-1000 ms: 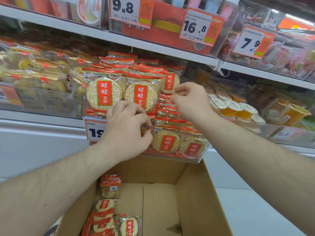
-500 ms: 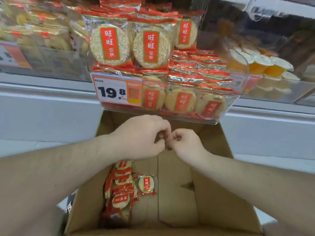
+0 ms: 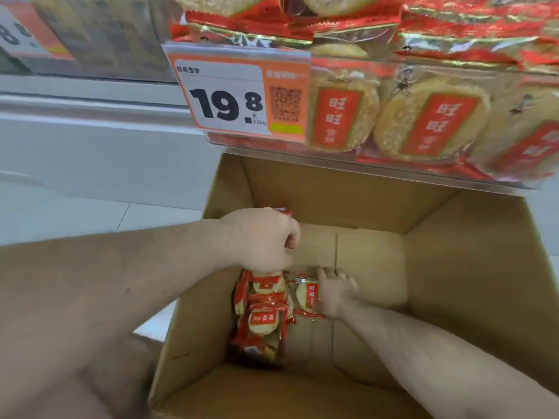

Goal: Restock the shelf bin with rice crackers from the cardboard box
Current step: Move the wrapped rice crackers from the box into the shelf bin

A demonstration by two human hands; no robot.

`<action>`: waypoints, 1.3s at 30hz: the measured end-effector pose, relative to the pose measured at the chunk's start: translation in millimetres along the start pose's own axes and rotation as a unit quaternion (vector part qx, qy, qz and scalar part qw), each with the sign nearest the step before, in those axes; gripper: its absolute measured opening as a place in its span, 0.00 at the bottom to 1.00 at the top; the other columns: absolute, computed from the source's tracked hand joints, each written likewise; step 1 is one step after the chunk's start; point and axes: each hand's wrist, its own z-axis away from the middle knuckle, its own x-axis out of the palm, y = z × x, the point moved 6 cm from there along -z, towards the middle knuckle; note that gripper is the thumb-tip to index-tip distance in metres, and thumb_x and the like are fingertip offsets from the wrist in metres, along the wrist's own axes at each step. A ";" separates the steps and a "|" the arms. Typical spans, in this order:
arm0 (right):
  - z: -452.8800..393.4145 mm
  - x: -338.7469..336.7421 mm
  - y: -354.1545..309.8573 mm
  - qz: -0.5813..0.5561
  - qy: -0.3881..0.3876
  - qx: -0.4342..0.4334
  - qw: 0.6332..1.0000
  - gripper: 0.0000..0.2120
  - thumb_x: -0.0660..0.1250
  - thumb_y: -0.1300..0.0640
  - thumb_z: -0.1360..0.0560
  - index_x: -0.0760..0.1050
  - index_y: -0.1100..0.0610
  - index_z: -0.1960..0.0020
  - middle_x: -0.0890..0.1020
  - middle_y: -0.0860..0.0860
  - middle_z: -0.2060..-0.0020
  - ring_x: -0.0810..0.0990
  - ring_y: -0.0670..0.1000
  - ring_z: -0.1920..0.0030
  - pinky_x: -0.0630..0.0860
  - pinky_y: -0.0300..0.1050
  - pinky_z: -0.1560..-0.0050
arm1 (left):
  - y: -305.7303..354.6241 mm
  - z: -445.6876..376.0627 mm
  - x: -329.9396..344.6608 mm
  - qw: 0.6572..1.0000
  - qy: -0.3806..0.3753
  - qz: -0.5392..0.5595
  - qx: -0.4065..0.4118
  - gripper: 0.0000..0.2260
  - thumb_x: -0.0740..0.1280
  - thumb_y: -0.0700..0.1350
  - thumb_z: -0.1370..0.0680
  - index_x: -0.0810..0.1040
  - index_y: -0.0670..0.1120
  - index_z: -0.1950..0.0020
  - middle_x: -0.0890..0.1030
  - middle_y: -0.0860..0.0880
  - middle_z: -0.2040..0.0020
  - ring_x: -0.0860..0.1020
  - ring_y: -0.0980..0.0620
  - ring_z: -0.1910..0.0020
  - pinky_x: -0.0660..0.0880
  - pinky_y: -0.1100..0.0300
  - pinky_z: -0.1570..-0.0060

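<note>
Open brown cardboard box [image 3: 438, 267], lower centre: red-and-gold rice cracker packets [image 3: 263, 316] lying along its left inner wall. Left hand [image 3: 260, 240] hovering curled above them; grip unclear. Right hand [image 3: 332, 293] grasping one packet. Clear plastic shelf bin [image 3: 378, 167], upper right, sitting stocked.

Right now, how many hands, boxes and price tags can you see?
Hands: 2, the left hand and the right hand, both down in the box
Cardboard boxes: 1
Price tags: 2, the 19.8 tag and a blurred tag cut off at the left edge
Total: 5
</note>
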 end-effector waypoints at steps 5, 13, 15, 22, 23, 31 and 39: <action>-4.4 22.7 -0.4 0.022 0.018 0.043 0.999 0.30 0.69 0.50 0.28 0.65 0.53 0.29 0.70 0.54 0.33 0.67 0.56 0.31 0.63 0.50 0.33 | -15.3 -11.9 -5.8 0.999 -0.019 0.000 -0.038 0.10 0.64 0.48 0.22 0.77 0.53 0.42 0.78 0.56 0.42 0.74 0.57 0.44 0.72 0.61 0.45; 20.6 -59.1 4.0 -0.483 -0.168 -0.002 0.859 0.15 0.78 0.60 0.32 0.78 0.56 0.48 0.81 0.52 0.61 0.74 0.47 0.66 0.68 0.40 0.67 | -23.4 -8.1 -1.1 0.996 -0.030 0.044 -0.074 0.28 0.68 0.52 0.24 0.63 0.51 0.26 0.73 0.48 0.36 0.75 0.48 0.40 0.75 0.51 0.40; 37.1 -90.2 -24.6 -0.583 -0.217 -0.084 0.779 0.14 0.77 0.63 0.33 0.77 0.56 0.51 0.80 0.51 0.62 0.72 0.45 0.68 0.67 0.38 0.67 | -25.4 -4.4 1.6 0.991 -0.035 0.093 -0.091 0.38 0.70 0.54 0.25 0.54 0.52 0.22 0.73 0.47 0.35 0.76 0.48 0.40 0.76 0.51 0.41; 45.8 -109.5 -83.6 -0.685 -0.307 -0.138 0.645 0.19 0.65 0.70 0.30 0.75 0.58 0.41 0.80 0.54 0.58 0.77 0.49 0.61 0.74 0.41 0.58 | -35.0 6.6 -13.9 0.990 0.023 0.096 -0.104 0.36 0.68 0.41 0.24 0.54 0.58 0.22 0.75 0.48 0.38 0.79 0.49 0.55 0.80 0.56 0.62; 39.1 -96.6 -84.0 -0.664 -0.283 -0.095 0.685 0.22 0.64 0.71 0.29 0.73 0.59 0.36 0.80 0.54 0.57 0.77 0.49 0.62 0.73 0.42 0.58 | -37.4 8.4 -16.1 0.990 0.029 0.087 -0.104 0.33 0.67 0.40 0.23 0.56 0.59 0.23 0.76 0.48 0.40 0.79 0.49 0.56 0.79 0.57 0.64; 30.3 -22.4 -148.7 -0.491 -0.197 0.072 0.846 0.20 0.64 0.48 0.21 0.66 0.55 0.33 0.79 0.55 0.50 0.84 0.54 0.54 0.82 0.47 0.54 | -42.1 9.1 -15.7 0.994 0.019 0.063 -0.091 0.23 0.62 0.38 0.21 0.71 0.61 0.32 0.72 0.51 0.32 0.77 0.51 0.51 0.80 0.54 0.56; 19.5 -14.2 -123.8 -0.442 -0.092 0.120 0.884 0.02 0.65 0.61 0.23 0.73 0.60 0.55 0.82 0.56 0.57 0.84 0.55 0.58 0.82 0.45 0.64 | -50.8 10.4 -20.9 0.981 0.020 0.171 -0.084 0.28 0.58 0.32 0.23 0.70 0.62 0.32 0.73 0.53 0.37 0.76 0.49 0.44 0.81 0.51 0.51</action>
